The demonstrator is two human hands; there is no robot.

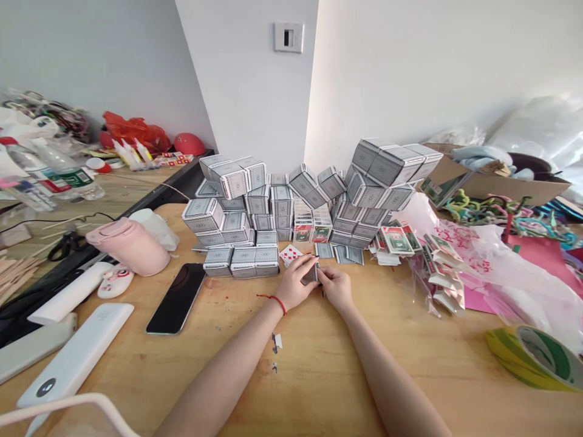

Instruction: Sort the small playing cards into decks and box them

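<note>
"Where is the piece of work?"
"From the left: the left hand (pixel 295 284) has its fingers bent around the grey-backed playing card (pixel 311 274), which lies at its right, between both hands. The right hand (pixel 337 287), almost closed, pinches its other edge."
"Which hand is nearer?"
"Neither; both touch. Its long axis I cannot tell; fingers cover it."
"And the count?"
"One smartphone (pixel 177 299), one face-up diamond card (pixel 290 253), two hands, one tape roll (pixel 506 357). Held cards: perhaps one."

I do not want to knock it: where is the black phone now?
The black phone lies on the head view's left side, on the table between the left hand and the long white device.
</note>
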